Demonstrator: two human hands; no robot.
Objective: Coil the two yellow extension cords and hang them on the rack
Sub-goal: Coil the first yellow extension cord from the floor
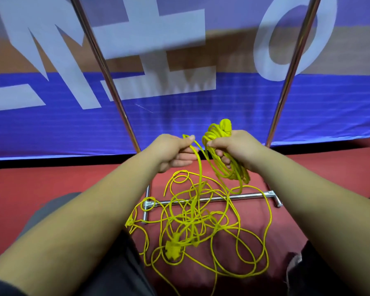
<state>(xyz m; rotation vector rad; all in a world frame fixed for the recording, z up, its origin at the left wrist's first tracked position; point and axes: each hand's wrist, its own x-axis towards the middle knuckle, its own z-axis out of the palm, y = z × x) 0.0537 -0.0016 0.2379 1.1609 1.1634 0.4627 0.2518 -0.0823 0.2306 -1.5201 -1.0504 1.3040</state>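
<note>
Nearest are the two forearms [90, 214], reaching forward over dark trousers [118, 274]. The right hand [237, 146] grips a coil [224, 167] of yellow cord; its fingers [212, 143] are closed around the loops, and a plug [225, 124] stands out above the fist. I think the loops are kept together in this way so that they do not fall open. The left hand [171, 149] pinches one strand just beside the coil, probably to bring the next loop to it. This strand goes down to a loose tangle [192, 218] on the floor [51, 184], where another plug [173, 248] lies. I cannot tell which strands belong to which cord. Some of the tangle lies across the base bar [250, 195] of the rack [104, 67], whose chrome posts rise on both sides. Nothing hangs on the part of it that is visible. The floor is red, and behind it hangs a blue banner [179, 116] with large pale letters.
</note>
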